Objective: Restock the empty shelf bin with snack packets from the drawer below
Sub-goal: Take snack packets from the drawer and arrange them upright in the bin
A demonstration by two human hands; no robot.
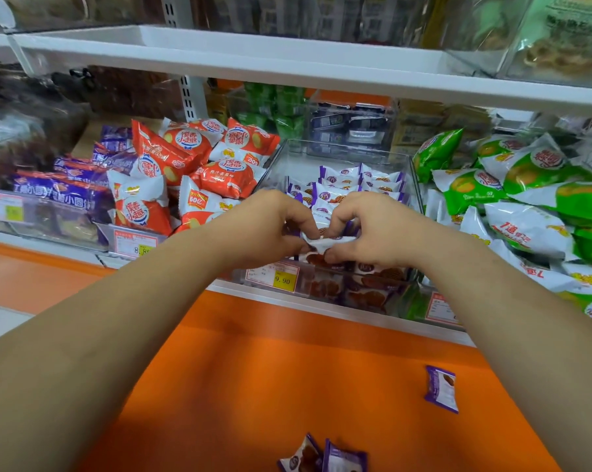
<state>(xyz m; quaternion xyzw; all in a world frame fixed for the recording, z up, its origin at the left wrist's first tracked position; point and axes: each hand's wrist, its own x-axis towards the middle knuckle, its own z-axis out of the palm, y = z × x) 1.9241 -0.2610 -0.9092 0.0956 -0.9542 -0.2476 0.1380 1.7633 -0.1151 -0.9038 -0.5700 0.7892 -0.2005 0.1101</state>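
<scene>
1. Both my forearms reach forward, and the hands meet over the front edge of the clear plastic shelf bin (413, 185).
2. My left hand (270, 226) and right hand (366, 229) have curled fingers. Both pinch one small white-and-purple snack packet (325, 240) between them, held just above the bin's front.
3. Inside the bin, rows of purple-and-white packets (355, 182) stand toward the back. On its front wall is a white-and-yellow price tag (274, 275).
4. Below the bin lies a flat orange surface (287, 369). One loose purple packet (441, 388) lies on it to the right, and a pair of purple packets (321, 456) sits at the near edge.
5. Left of the bin is a heap of red-and-white packets (199, 158). Right of it are green-and-white packets (526, 185). Above it runs a white shelf board (253, 59).
</scene>
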